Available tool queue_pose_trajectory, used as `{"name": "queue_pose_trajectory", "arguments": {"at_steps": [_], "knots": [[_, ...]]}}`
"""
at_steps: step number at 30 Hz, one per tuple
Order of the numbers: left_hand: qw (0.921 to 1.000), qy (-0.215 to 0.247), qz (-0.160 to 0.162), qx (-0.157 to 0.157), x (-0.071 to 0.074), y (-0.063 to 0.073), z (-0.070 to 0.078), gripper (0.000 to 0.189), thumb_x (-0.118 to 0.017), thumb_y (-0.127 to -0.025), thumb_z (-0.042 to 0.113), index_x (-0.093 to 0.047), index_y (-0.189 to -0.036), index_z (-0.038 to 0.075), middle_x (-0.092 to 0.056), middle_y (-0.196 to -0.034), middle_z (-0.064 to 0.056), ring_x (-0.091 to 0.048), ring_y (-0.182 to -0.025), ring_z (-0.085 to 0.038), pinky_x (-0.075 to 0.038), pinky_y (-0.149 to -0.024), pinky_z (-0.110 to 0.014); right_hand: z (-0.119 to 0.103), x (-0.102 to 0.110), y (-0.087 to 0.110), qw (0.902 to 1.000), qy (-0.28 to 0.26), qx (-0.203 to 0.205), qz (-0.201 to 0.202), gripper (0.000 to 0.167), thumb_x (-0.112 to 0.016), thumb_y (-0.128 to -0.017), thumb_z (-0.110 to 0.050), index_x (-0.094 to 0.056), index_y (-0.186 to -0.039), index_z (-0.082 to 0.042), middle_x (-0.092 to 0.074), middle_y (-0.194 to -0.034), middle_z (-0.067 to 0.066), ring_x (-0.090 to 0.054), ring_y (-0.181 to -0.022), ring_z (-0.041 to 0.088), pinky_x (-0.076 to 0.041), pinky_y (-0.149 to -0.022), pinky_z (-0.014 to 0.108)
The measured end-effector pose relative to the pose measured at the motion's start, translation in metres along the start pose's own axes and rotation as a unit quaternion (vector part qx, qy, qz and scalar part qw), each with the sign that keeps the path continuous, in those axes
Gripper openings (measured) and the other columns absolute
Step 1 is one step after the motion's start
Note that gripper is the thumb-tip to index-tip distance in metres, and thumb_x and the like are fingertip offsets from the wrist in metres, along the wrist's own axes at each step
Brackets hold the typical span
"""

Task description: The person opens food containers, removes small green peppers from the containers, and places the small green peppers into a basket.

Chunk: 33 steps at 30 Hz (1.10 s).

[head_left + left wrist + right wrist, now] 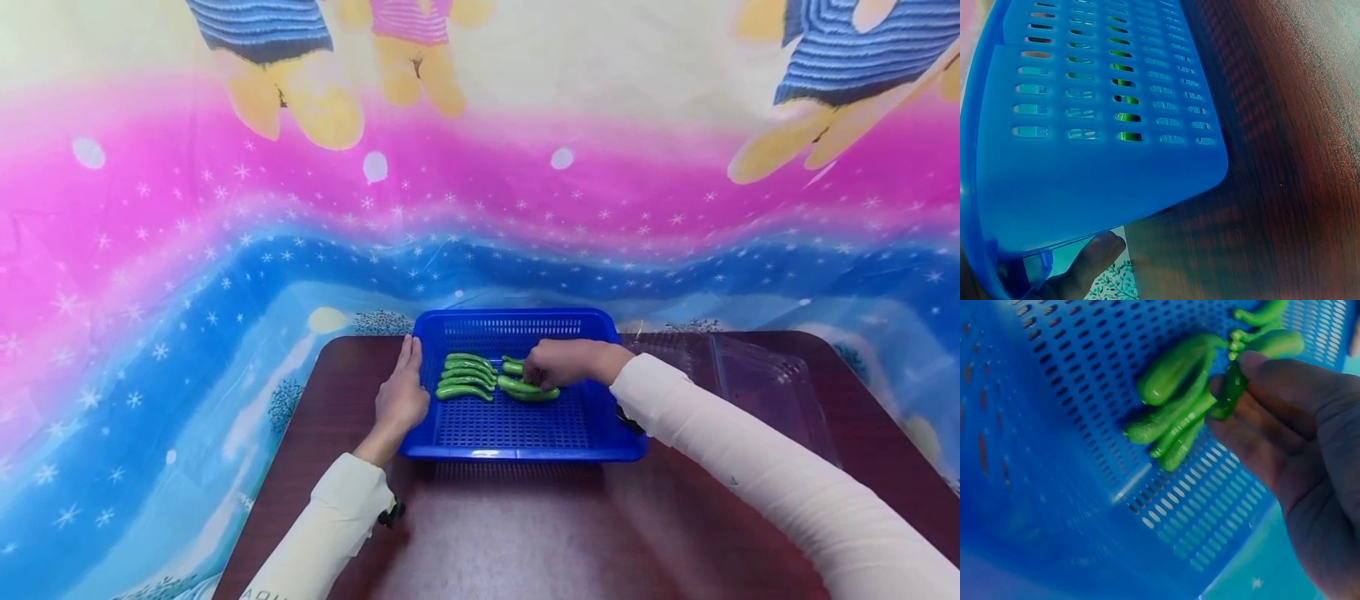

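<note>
A blue perforated basket [517, 454] sits on the table and holds several glossy green chilies in two groups. The left-hand row [465, 377] lies side by side. In the right wrist view, the other group of chilies [1175, 369] fans out on the basket floor. My right hand [566, 362] reaches into the basket and pinches one dark green chili [1230, 390] between thumb and fingers. At the basket's left side, my left hand [402, 400] rests against the rim with its fingers straight. Only a fingertip [1107, 247] of it shows beyond the basket's corner in the left wrist view.
A clear plastic container [765, 375] stands on the table right of the basket, partly behind my right sleeve [735, 442]. The dark wooden table [517, 533] extends in front. A colourful printed cloth [480, 192] hangs close behind the table's far edge.
</note>
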<state>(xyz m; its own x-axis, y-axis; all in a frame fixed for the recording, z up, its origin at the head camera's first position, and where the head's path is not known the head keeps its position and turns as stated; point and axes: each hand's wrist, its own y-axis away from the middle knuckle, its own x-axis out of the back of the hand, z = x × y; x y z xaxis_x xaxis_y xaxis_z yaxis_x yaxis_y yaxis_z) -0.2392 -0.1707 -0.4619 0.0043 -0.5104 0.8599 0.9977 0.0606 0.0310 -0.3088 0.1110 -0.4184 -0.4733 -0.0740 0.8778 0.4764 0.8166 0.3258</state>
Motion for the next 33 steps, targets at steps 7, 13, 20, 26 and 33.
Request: {"name": "queue_pose_trajectory", "arguments": {"at_steps": [7,13,20,26,33], "knots": [[1.0000,-0.002,-0.001,0.000,-0.001,0.001,0.001,0.090,-0.048,-0.088,-0.009,-0.012,-0.166,0.020,-0.004,-0.174,0.007,-0.045,-0.054,-0.022,-0.035,-0.049,-0.031,-0.003,-0.017,-0.008,0.9958,0.018,-0.052,-0.073,0.022,-0.072,-0.093,-0.005,-0.058,-0.077,-0.013,-0.039,-0.067,-0.009,-0.035,-0.060,0.008,-0.033,-0.059,0.024],[1.0000,0.000,0.002,-0.003,-0.001,0.002,0.003,0.091,-0.048,-0.087,-0.009,-0.013,-0.165,0.020,-0.004,-0.174,0.008,-0.045,-0.054,-0.022,-0.036,-0.049,-0.032,-0.005,-0.027,-0.014,0.9952,0.052,-0.052,-0.065,0.041,-0.073,-0.088,-0.001,-0.043,-0.066,-0.017,-0.025,-0.063,-0.009,-0.025,-0.057,0.010,-0.025,-0.056,0.026],[1.0000,0.008,-0.005,0.000,-0.001,0.004,0.002,0.091,-0.048,-0.088,-0.009,-0.011,-0.165,0.021,-0.003,-0.174,0.009,-0.045,-0.054,-0.022,-0.035,-0.049,-0.031,-0.005,-0.036,-0.021,0.9870,0.141,-0.065,-0.041,0.039,-0.077,-0.085,-0.003,-0.049,-0.065,-0.019,-0.031,-0.061,-0.010,-0.028,-0.058,0.010,-0.030,-0.056,0.027],[0.9998,0.015,-0.014,0.005,0.002,0.003,0.002,0.089,-0.051,-0.090,-0.001,-0.011,-0.165,0.020,-0.001,-0.174,0.009,-0.050,-0.059,-0.026,-0.036,-0.049,-0.032,-0.004,-0.036,-0.022,0.9847,0.155,-0.072,-0.035,0.033,-0.083,-0.083,-0.007,-0.054,-0.072,-0.018,-0.035,-0.064,-0.010,-0.030,-0.061,0.009,-0.033,-0.058,0.026],[0.9989,0.038,-0.026,-0.004,0.004,0.000,0.005,0.085,-0.058,-0.094,0.009,-0.011,-0.165,0.014,0.000,-0.174,0.003,-0.048,-0.140,-0.043,-0.053,-0.085,-0.048,-0.004,-0.035,-0.021,0.9839,0.161,-0.072,-0.031,0.040,-0.067,-0.089,0.004,-0.042,-0.067,-0.019,-0.026,-0.064,-0.007,-0.022,-0.059,0.012,-0.024,-0.056,0.028]]}}
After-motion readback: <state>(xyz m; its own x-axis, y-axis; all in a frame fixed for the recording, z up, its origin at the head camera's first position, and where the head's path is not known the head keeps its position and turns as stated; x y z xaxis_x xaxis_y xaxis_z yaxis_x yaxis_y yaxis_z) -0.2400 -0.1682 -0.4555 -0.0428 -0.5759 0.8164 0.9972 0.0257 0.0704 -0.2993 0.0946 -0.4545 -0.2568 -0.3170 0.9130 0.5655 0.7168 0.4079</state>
